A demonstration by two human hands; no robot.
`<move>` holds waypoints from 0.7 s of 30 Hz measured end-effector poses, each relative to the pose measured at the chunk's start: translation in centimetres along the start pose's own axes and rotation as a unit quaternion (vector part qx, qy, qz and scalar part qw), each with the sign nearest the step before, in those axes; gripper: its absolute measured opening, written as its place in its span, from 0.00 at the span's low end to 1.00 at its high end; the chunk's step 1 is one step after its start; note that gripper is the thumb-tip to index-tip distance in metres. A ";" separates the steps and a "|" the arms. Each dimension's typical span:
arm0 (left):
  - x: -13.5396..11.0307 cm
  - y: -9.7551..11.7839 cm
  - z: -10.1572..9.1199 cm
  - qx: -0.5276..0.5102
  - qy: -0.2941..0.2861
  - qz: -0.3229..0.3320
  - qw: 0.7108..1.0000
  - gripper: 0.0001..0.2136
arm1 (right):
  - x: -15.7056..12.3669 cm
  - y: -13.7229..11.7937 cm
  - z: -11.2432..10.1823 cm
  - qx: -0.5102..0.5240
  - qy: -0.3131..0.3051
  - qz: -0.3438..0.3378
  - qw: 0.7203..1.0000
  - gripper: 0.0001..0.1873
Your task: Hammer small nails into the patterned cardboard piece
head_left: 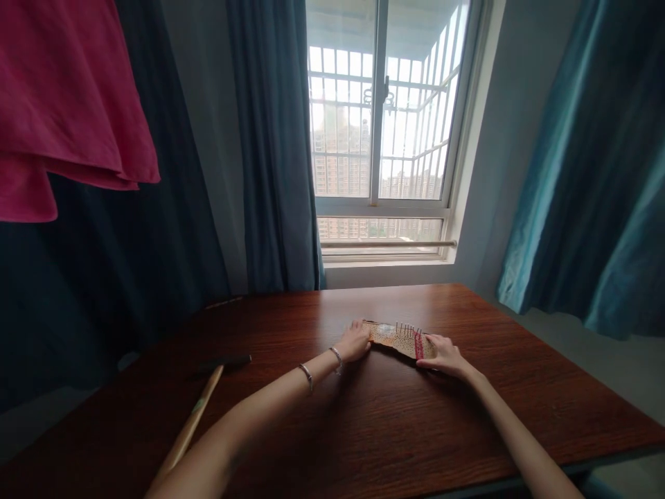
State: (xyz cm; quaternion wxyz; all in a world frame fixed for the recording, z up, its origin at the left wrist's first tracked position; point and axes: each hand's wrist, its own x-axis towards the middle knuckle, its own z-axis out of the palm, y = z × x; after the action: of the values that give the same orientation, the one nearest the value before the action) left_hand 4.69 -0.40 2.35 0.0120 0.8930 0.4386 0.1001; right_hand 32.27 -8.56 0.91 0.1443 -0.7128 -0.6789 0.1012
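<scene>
A small wooden board [397, 339] lies on the dark wooden table [364, 430], with a row of thin nails standing along its far edge and a strip of red thread [418, 344] near its right end. My left hand [354, 342] grips the board's left end, fingers curled over it. My right hand [442, 355] holds the right end beside the red thread, fingers closed on the edge. Two bracelets ring my left wrist.
A hammer [200, 409] with a pale wooden handle and dark head lies on the table to the left. Blue curtains [275, 152] flank a barred window [382, 125] behind the table. A pink cloth [67, 97] hangs at the upper left.
</scene>
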 end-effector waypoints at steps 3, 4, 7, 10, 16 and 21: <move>3.0 2.5 1.2 -0.016 0.003 0.038 0.999 0.15 | -1.3 2.6 -0.5 -0.014 0.035 0.054 0.998 0.47; 3.9 3.3 1.6 -0.017 0.005 0.045 0.999 0.15 | -1.8 3.2 -0.6 -0.017 0.047 0.069 0.996 0.47; 6.3 5.7 2.6 -0.014 0.014 0.055 0.998 0.15 | -3.6 4.6 -0.8 -0.022 0.087 0.107 0.990 0.44; 8.1 7.9 3.4 -0.022 0.005 0.061 0.998 0.15 | -5.4 5.1 -0.7 -0.029 0.133 0.147 0.980 0.43; 10.6 11.5 4.1 -0.108 -0.023 0.088 0.990 0.20 | -7.6 4.4 -0.1 -0.044 0.203 0.222 0.953 0.45; 11.0 13.7 4.6 -0.250 -0.012 0.135 0.959 0.34 | -8.1 3.1 -0.3 -0.064 0.224 0.266 0.935 0.44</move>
State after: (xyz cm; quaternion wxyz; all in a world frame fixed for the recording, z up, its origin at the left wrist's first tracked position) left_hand 22.79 0.12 1.24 0.2272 0.9134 0.2750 0.1963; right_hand 34.80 -16.75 -0.24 0.2144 -0.8791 -0.4197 -0.0705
